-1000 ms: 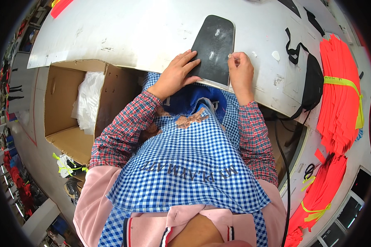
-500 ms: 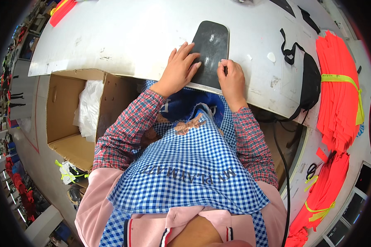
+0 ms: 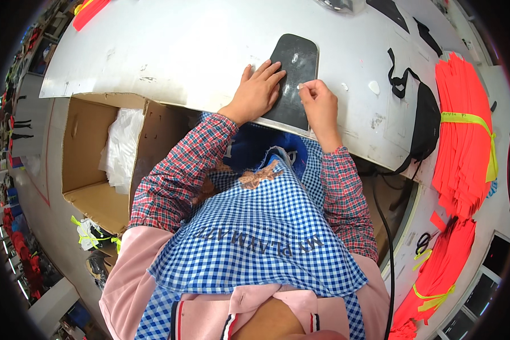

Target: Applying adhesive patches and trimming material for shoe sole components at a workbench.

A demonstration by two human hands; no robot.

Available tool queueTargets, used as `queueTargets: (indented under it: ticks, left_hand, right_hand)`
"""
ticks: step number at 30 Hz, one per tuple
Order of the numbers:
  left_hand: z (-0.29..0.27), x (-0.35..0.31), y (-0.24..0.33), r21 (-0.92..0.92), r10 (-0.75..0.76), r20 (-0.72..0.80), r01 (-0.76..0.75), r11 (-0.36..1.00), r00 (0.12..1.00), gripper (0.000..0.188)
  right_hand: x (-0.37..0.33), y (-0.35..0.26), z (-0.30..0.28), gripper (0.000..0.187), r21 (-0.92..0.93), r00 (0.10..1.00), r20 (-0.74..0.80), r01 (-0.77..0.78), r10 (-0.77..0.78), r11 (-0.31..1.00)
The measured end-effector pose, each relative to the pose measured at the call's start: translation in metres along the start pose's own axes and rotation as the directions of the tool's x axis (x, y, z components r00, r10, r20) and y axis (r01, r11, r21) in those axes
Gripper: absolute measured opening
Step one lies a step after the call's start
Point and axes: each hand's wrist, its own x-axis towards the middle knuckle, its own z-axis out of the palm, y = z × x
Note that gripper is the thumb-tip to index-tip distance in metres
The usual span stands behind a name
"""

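A black flat panel (image 3: 293, 65) with rounded far corners and pale smudges lies on the white table in front of me. My left hand (image 3: 257, 93) rests open along its left side, fingers stretched out and partly on it. Over the panel's right side, my right hand (image 3: 322, 106) is closed in a pinch. A tiny white piece (image 3: 300, 86) shows at those fingertips; its kind is too small to make out. A flat white chip (image 3: 374, 87) lies on the table to the right, with a smaller one beside the right hand.
A black strapped bag (image 3: 426, 122) hangs over the table's right edge. Bundles of neon red fabric strips (image 3: 463, 141) tied with yellow bands stand at right, near black scissors (image 3: 423, 242). An open cardboard box (image 3: 90, 141) holding clear plastic is at left. A black cable (image 3: 390, 249) hangs at right.
My left hand has shifted slightly right, its fingers closer together on the panel. My right hand's pinching fingertips have moved a little left, onto the panel. The whole view has shifted slightly.
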Motion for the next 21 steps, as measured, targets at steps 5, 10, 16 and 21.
queueTargets:
  ticks: [5, 10, 16, 21]
  left_hand:
    - [0.001, 0.0, -0.001, -0.046, -0.016, -0.006, 0.016, 0.999, 1.0, 0.045]
    - [0.002, 0.0, -0.002, -0.047, -0.013, -0.01, 0.013, 0.999, 1.0, 0.046]
    - [0.002, -0.001, 0.0, -0.013, -0.024, -0.003, 0.024, 1.0, 1.0, 0.045]
    - [0.003, 0.0, 0.0, 0.007, 0.008, -0.049, -0.008, 1.0, 0.999, 0.044]
  right_hand:
    - [0.007, -0.003, 0.01, 0.019, -0.088, 0.989, 0.143, -0.034, 0.047, 0.995]
    - [0.013, -0.013, 0.015, 0.023, -0.205, 0.992, 0.123, -0.016, 0.042, 0.979]
    - [0.019, -0.016, 0.014, 0.026, -0.347, 0.974, 0.218, 0.021, 0.058, 0.938]
    - [0.026, -0.015, 0.013, 0.026, -0.285, 0.968, 0.225, -0.045, 0.112, 0.958]
